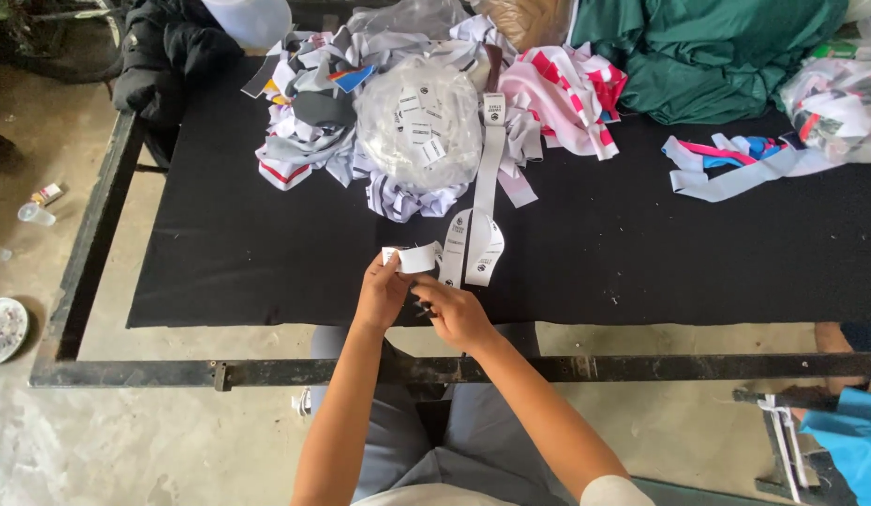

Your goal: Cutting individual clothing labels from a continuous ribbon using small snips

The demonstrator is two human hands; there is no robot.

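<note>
Pinching a small white label [415,257] in its grip, the left hand [381,292] worked beside the right hand [457,314], whose clenched grip held something unclear; label strip [483,225] trailed just beyond.

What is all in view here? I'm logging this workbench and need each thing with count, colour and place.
label strip: one, white, running from the pile to the hands
bag of labels: one, clear, table middle back
fabric scraps: many, white, grey, pink, back of table
green cloth: one, back right
black jacket: one, back left corner
table: one, black
left hand: holds the strip's end
right hand: beside it, contents unclear
</note>
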